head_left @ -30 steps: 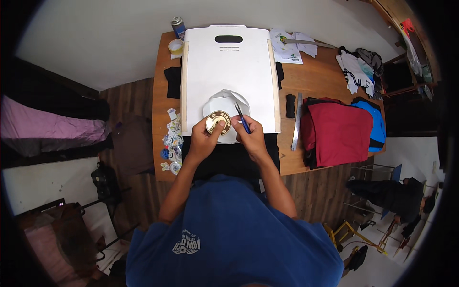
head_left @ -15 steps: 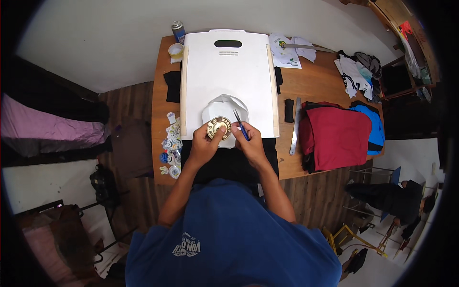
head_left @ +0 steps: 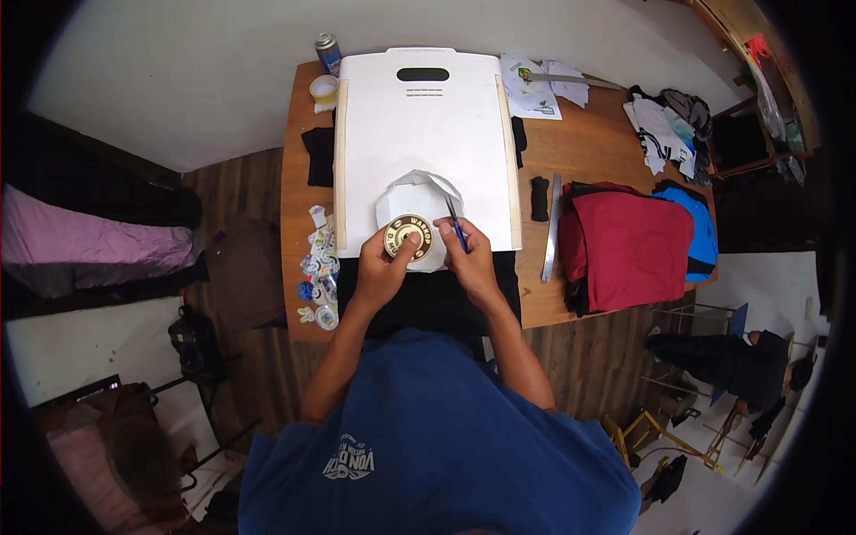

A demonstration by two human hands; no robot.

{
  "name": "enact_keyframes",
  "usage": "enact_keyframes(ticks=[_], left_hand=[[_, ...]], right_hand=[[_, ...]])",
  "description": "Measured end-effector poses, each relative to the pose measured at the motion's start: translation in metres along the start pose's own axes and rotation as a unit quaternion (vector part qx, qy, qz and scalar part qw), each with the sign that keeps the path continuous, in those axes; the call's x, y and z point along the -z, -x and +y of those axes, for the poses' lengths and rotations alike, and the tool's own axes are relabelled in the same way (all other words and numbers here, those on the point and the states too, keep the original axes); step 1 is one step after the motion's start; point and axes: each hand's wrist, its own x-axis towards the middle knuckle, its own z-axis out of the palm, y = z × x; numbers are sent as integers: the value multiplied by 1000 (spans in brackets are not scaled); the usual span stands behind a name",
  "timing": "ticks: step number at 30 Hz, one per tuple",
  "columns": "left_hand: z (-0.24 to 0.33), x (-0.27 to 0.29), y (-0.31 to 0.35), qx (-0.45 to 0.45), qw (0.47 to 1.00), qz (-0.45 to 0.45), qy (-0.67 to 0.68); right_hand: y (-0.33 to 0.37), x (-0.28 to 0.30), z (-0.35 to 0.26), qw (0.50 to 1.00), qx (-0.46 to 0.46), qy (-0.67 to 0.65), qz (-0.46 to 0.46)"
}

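My left hand (head_left: 382,275) grips a round brown-and-cream sticker (head_left: 408,239) flat, with the thumb pressed on its face. Small blue-handled scissors (head_left: 457,229) are in my right hand (head_left: 469,266), their slim dark blades pointing up and away from me. The right fingertips are near the sticker's right edge. Beneath both hands lies a white, round, open-topped thing (head_left: 408,193) with a thin uneven rim, partly hidden by the sticker and fingers. It rests at the near edge of a large white board (head_left: 419,134) with a slot-shaped handle hole.
Loose cut stickers (head_left: 319,266) lie left of the board. A spray can (head_left: 328,55) and a tape roll (head_left: 324,88) stand at back left. To the right are a steel ruler (head_left: 553,230), folded red cloth (head_left: 629,236) and paper sheets (head_left: 532,89). Another person (head_left: 744,364) is at far right.
The sticker has tilted, so its face shows without glare. The scissors have turned slightly more upright and their blades look closer together. Both hands remain in nearly the same place.
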Motion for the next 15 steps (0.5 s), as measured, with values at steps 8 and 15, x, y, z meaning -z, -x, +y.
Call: enact_keyframes(ticks=[8,15], left_hand=[[-3,3,0,31,998,-60,-19],[0,-5,3,-5,1000,-4,22]], right_hand=[[8,-8,4,989,-19,-149,-19],[14,-14,24,985,21,-171,-27]])
